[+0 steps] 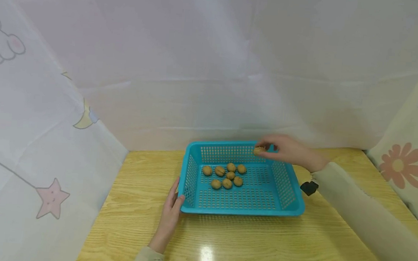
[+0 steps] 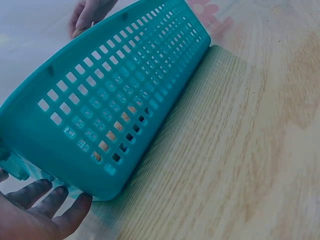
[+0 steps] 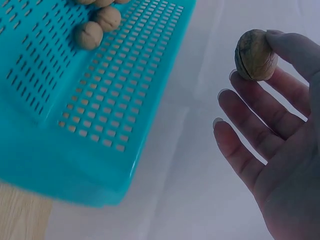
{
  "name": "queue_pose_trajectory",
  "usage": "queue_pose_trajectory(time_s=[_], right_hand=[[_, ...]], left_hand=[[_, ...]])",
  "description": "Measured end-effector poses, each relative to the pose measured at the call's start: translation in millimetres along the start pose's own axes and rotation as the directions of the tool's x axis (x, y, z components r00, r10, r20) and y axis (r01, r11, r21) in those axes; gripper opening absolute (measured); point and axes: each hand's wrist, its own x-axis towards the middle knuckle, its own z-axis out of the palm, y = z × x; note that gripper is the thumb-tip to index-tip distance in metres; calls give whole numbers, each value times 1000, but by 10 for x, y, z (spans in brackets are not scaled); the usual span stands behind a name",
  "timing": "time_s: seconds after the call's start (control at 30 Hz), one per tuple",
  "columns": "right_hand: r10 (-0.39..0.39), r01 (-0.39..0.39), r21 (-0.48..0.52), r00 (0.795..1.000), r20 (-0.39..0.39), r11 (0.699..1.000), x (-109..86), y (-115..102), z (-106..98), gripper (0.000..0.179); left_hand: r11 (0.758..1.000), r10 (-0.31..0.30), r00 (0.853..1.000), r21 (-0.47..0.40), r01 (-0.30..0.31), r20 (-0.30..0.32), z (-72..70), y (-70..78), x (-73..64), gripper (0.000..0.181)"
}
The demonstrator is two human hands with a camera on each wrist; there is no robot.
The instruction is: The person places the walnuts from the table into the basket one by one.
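Note:
My right hand (image 1: pixel 289 150) pinches a walnut (image 3: pixel 256 55) between thumb and fingers. In the head view it is over the far rim of a blue plastic basket (image 1: pixel 239 212), towards the right. The right wrist view shows the other fingers spread loosely away from the walnut. Several more walnuts (image 1: pixel 227 183) lie on the basket's floor, mostly left of its middle. At the basket's near left corner is my left hand (image 1: pixel 170 214). Its extended fingers (image 2: pixel 75 212) rest against the basket's outer side in the left wrist view.
The basket stands on a wood-grain table (image 1: pixel 134 206), near its back edge. A pale cloth (image 1: pixel 213 66) hangs behind the table and along both sides, with printed figures such as a pink star (image 1: pixel 53 198) and a flower (image 1: pixel 403 165).

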Motion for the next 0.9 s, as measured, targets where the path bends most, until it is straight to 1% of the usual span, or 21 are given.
queue_pose_trajectory(time_s=[0.1, 0.2, 0.33, 0.43, 0.6, 0.77, 0.9], right_hand=[[-14, 14, 10, 1000, 2, 1000, 99, -16, 87, 27], [-45, 45, 5, 999, -6, 999, 193, -7, 194, 24], [-58, 57, 40, 998, 7, 998, 287, 17, 350, 25], [-35, 30, 95, 998, 47, 995, 333, 39, 458, 27], [5, -20, 133, 994, 112, 991, 418, 126, 644, 28], [29, -47, 106, 986, 166, 993, 476, 242, 834, 30], [48, -67, 79, 975, 217, 995, 494, 303, 961, 30]], left_hand=[[1000, -2, 1000, 10, 2, -4, 10, 5, -8, 60], [1000, -10, 1000, 8, 10, -8, 13, 15, -10, 60], [1000, -22, 1000, 7, 22, -11, 8, 19, -4, 60], [1000, -22, 1000, 10, 22, -8, 5, 18, -1, 60], [1000, -15, 1000, 10, 15, 0, -2, 12, -1, 60], [1000, -4, 1000, 17, 4, 2, -7, -1, 1, 60], [1000, 1, 1000, 15, -1, 4, -6, -7, -6, 60]])
